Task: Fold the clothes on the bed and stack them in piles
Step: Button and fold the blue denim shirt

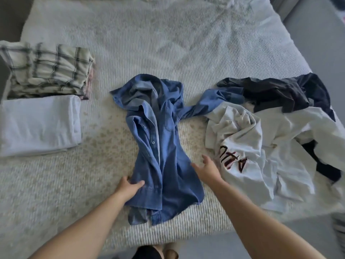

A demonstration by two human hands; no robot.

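Far left on the bed (168, 43): two finished piles, a plaid stack (48, 70) and, just in front of it, a folded white piece (39, 124). Centre: the blue shirt (160, 146) lies crumpled, one sleeve trailing right. The left hand (128, 186) pinches its lower left edge, fingers (139, 183) clamped on the cloth; the right hand (207, 169) hovers beside the right edge, fingers apart. Right: an unfolded heap (270, 131) waits. Step in hand: spreading the shirt; next, probably, pulling both edges flat.
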